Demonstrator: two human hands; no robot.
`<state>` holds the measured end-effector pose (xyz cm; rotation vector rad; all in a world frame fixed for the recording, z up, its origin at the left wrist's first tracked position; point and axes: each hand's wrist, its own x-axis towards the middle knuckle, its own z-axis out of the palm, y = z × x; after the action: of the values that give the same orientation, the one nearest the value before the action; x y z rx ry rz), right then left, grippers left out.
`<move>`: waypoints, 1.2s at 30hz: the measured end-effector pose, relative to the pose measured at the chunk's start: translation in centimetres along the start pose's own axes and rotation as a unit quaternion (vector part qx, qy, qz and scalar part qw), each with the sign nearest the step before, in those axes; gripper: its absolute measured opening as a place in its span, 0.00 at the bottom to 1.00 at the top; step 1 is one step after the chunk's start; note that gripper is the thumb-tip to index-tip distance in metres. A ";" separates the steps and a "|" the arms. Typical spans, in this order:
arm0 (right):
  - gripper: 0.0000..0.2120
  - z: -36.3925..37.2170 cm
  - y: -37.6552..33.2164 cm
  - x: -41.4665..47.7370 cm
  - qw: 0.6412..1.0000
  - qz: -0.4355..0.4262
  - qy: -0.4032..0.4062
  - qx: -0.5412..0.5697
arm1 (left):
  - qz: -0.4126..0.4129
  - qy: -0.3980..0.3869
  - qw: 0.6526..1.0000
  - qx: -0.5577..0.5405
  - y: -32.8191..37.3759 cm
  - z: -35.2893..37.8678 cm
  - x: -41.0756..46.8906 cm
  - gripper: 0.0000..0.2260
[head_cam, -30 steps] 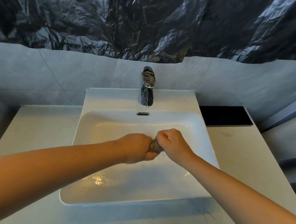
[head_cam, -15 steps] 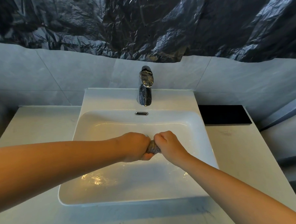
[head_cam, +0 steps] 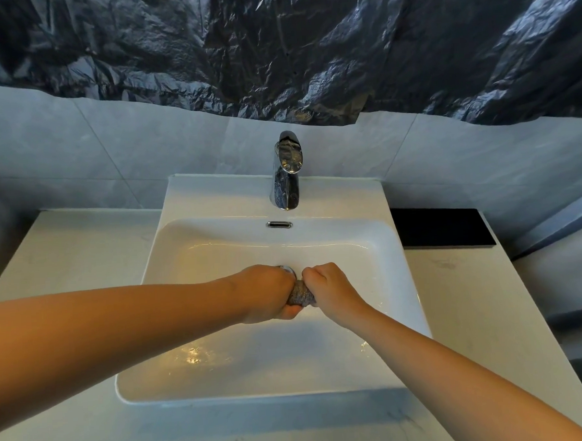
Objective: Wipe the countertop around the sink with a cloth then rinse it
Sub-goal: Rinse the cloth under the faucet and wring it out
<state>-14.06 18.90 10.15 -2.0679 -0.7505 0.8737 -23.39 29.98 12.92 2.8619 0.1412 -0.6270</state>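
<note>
Both fists were closed tight on the cloth point(head_cam: 300, 295). The left hand point(head_cam: 270, 294) gripped one end and the right hand point(head_cam: 327, 289) the other, knuckles nearly touching, with only a short grey wad showing between them. The cloth was held above the middle of the sink point(head_cam: 379, 249), clear of the basin floor, where water glinted.

Handling, as judged:
- The cloth appeared soft, limp and light, though heavier when wet.
- It had no stiffness; it would sag wherever unsupported.
- A wet wad could slip, so a full-fist hold on each end suited wringing, with the hands twisting in opposite directions.
- It was not fragile; firm force was acceptable.

No stream showed at the faucet point(head_cam: 285, 173). The countertop point(head_cam: 82, 258) lay on both sides of the sink.
</note>
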 end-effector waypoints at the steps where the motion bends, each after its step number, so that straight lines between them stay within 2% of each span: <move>1: 0.21 0.0 0.0 0.0 1.000 0.008 0.000 0.001 | 0.001 0.001 1.000 0.004 0.1 0.0 0.0 0.12; 8: 0.19 -0.8 0.3 0.3 0.998 0.052 -0.023 -0.011 | -0.009 0.004 1.000 0.014 0.8 0.3 0.5 0.14; 12: 0.17 -1.8 0.5 -0.2 0.998 0.025 -0.051 -0.032 | -0.037 0.002 0.999 -0.017 1.6 0.3 0.6 0.14; 14: 0.17 -2.4 0.4 -0.5 0.998 -0.031 -0.036 -0.031 | -0.054 0.014 0.997 -0.061 1.7 0.0 0.2 0.14; 17: 0.16 -3.3 0.4 -1.0 0.994 -0.101 -0.029 -0.037 | -0.096 0.026 0.970 -0.223 1.8 -0.2 -0.7 0.11; 20: 0.12 -4.1 0.5 -1.5 0.995 -0.091 -0.033 0.033 | -0.145 0.035 0.910 -0.387 2.2 0.7 -2.0 0.11; 22: 0.10 -4.4 0.5 -2.1 0.992 -0.033 -0.050 0.107 | -0.163 0.056 0.886 -0.431 2.5 1.4 -2.8 0.14; 26: 0.22 -4.9 0.1 -3.7 0.974 0.095 -0.090 0.184 | -0.157 0.120 0.893 -0.404 3.6 2.1 -4.5 0.13; 28: 0.19 -4.8 -0.1 -4.6 0.963 0.099 -0.078 0.239 | -0.137 0.145 0.893 -0.404 4.2 2.3 -5.2 0.13; 30: 0.11 -4.7 -0.5 -5.4 0.954 0.063 -0.053 0.290 | -0.118 0.148 0.883 -0.430 4.1 2.0 -5.9 0.13; 32: 0.08 -4.6 -0.8 -6.1 0.940 0.027 -0.025 0.339 | -0.096 0.119 0.847 -0.509 3.4 1.6 -6.7 0.13; 36: 0.10 -4.1 -1.8 -7.7 0.910 -0.006 -0.017 0.415 | -0.033 0.026 0.726 -0.686 1.6 1.3 -8.2 0.23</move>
<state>-15.80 12.57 16.11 -1.2856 -0.3066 0.9985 -31.14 27.77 15.53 1.4018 0.4740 -0.2191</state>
